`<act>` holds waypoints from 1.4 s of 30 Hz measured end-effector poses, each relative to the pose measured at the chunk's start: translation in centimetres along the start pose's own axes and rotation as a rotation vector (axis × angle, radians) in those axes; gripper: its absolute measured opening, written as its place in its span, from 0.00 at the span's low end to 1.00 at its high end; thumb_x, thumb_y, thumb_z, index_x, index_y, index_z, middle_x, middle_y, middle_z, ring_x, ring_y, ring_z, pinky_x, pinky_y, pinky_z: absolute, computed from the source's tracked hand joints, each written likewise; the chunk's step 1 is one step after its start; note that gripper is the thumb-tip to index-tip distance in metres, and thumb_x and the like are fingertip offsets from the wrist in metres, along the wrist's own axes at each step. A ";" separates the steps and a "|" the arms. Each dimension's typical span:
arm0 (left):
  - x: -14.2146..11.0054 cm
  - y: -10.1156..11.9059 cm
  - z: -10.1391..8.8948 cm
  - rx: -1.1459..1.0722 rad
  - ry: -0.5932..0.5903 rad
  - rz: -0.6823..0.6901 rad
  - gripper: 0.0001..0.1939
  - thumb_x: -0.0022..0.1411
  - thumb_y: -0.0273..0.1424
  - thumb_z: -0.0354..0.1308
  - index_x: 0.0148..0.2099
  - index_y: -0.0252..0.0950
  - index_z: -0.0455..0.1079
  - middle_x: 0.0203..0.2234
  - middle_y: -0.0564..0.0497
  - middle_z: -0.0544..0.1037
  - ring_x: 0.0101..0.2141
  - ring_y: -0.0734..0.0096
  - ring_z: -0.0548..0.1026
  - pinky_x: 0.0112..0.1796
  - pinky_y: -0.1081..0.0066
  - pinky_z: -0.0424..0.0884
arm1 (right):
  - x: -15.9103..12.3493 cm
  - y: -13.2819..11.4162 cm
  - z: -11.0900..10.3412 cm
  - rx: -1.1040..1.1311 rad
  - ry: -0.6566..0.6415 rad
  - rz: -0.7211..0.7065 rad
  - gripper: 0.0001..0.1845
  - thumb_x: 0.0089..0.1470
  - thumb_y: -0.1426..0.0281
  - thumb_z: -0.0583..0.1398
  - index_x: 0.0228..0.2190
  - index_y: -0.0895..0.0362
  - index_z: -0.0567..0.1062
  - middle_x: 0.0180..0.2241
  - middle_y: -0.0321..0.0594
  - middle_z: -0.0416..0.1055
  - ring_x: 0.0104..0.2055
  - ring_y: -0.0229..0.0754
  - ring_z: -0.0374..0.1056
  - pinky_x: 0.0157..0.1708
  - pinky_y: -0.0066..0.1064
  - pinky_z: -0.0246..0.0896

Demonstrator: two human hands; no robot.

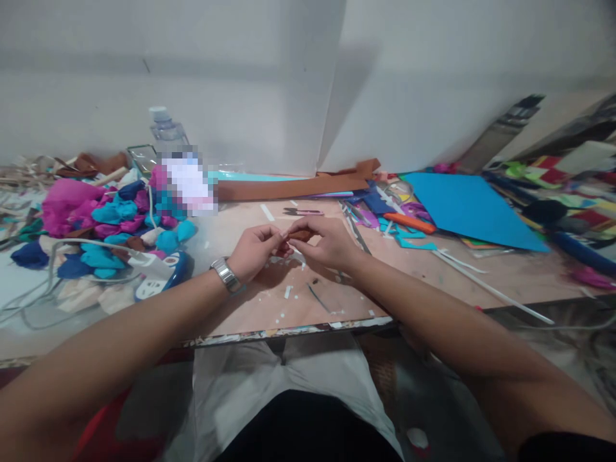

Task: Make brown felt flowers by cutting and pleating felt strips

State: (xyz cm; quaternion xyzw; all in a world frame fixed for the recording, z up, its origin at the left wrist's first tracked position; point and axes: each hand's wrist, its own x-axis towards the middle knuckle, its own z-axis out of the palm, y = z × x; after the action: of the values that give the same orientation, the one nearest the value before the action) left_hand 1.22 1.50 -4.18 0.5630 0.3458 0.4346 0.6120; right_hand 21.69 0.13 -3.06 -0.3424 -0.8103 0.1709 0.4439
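Note:
My left hand (256, 252), with a metal watch (225, 274) on its wrist, pinches one end of a small brown piece (299, 236) between thumb and fingers. From the other side my right hand (330, 242) curls its thumb and fingers round the same piece. The fingertips of both hands almost meet, and they cover much of it. Its material looks like the long flat brown strip (283, 190) lying behind the hands. Just beyond the fingers lie small thread snips (303, 212) on the table (260, 308).
Pink, blue and cream crumpled bundles (72, 208) pile up at left, near a power strip (161, 276) and a clear bottle (169, 131). At right are a blue sheet (471, 205), an orange cutter (409, 223) and a thin white stick (495, 287). White scraps dot the tabletop.

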 end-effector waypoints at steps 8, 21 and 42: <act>0.0 -0.1 0.1 -0.028 -0.052 -0.018 0.26 0.54 0.53 0.74 0.30 0.35 0.72 0.22 0.51 0.77 0.24 0.72 0.76 0.27 0.72 0.70 | -0.1 0.3 0.4 0.068 0.022 0.055 0.09 0.56 0.70 0.68 0.41 0.55 0.81 0.37 0.39 0.83 0.36 0.43 0.79 0.38 0.33 0.75; 0.0 0.0 -0.1 0.120 -0.087 0.072 0.26 0.62 0.55 0.66 0.31 0.36 0.71 0.22 0.51 0.77 0.23 0.72 0.75 0.28 0.71 0.73 | 0.0 0.2 0.7 0.201 0.075 0.168 0.11 0.54 0.67 0.69 0.39 0.58 0.81 0.34 0.43 0.82 0.34 0.43 0.78 0.36 0.34 0.74; -0.4 0.4 -1.1 0.675 -0.028 0.389 0.11 0.68 0.38 0.63 0.41 0.35 0.79 0.30 0.50 0.83 0.31 0.69 0.78 0.35 0.70 0.70 | 0.1 -0.1 0.3 0.271 0.045 0.177 0.11 0.51 0.67 0.70 0.38 0.58 0.81 0.36 0.43 0.81 0.36 0.41 0.77 0.37 0.31 0.72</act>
State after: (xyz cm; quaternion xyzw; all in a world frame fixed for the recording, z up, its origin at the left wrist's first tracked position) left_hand 0.01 1.57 -3.95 0.7936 0.3477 0.3964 0.3035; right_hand 21.31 0.14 -3.09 -0.3532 -0.7362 0.3093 0.4874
